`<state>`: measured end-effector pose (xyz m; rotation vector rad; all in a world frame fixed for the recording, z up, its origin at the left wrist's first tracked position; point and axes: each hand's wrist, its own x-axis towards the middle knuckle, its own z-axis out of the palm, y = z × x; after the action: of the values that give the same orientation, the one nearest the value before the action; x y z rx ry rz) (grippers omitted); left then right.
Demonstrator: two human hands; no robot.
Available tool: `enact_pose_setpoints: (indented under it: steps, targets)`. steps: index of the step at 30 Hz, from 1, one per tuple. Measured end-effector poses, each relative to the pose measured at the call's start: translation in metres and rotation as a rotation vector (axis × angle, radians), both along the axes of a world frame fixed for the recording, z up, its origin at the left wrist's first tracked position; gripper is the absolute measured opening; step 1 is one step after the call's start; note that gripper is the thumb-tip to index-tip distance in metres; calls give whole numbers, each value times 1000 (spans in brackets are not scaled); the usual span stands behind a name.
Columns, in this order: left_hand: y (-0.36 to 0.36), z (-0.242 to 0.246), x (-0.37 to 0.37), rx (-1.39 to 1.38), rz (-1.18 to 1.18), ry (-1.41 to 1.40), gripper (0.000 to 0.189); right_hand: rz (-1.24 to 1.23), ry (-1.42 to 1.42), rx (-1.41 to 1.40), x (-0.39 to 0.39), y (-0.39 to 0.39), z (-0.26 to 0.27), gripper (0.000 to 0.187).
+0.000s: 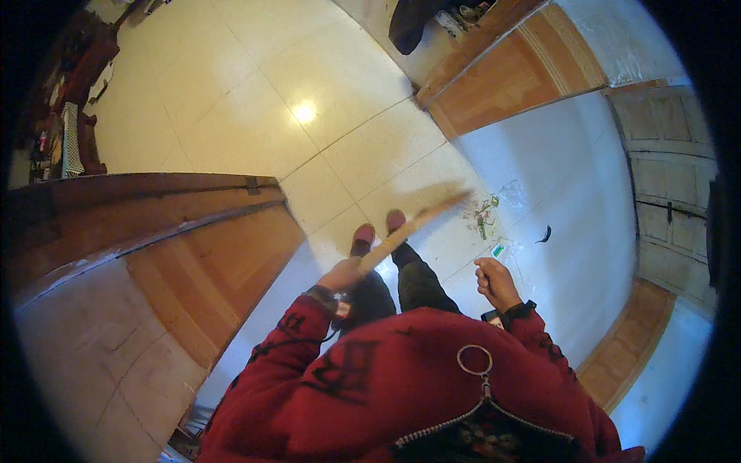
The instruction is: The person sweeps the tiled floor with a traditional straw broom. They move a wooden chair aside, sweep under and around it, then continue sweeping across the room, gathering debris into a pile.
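My left hand (343,274) grips one end of a long tan broom (414,228), which slants over my feet toward the upper right. The broom is motion-blurred, and its far end is close to a small heap of litter (484,219) with green and pale bits. My right hand (495,282) is held in front of my body with its fingers curled in, and I see nothing in it. Below that heap, nearest to my right hand, lies a small green and white packet (498,250) on the floor.
A clear plastic wrapper (512,193) and a dark curved scrap (544,234) lie on the pale tile floor (347,150). Brown-panelled walls (220,260) flank the opening. A panelled door (666,168) stands at right; dark wooden furniture (87,98) is at far left.
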<state>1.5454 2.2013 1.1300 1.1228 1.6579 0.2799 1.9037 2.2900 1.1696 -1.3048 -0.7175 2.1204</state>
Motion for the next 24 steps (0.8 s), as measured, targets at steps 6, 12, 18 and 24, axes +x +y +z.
enact_pose_setpoints:
  steps: [6, 12, 18, 24]
  targets:
    - [96, 84, -98, -90, -27, -53, 39, 56, -24, -1, -140, 143, 44, 15]
    - [-15, 88, -4, -137, 273, -1, 46, 68, 74, 44, -27, 75, 57, 14]
    - [-140, 28, 28, -200, 358, -247, 29, 26, -130, -23, 59, -23, 103, 14]
    - [-58, 53, -162, -343, 773, -486, 26, 61, -278, -31, -150, 87, 199, 17]
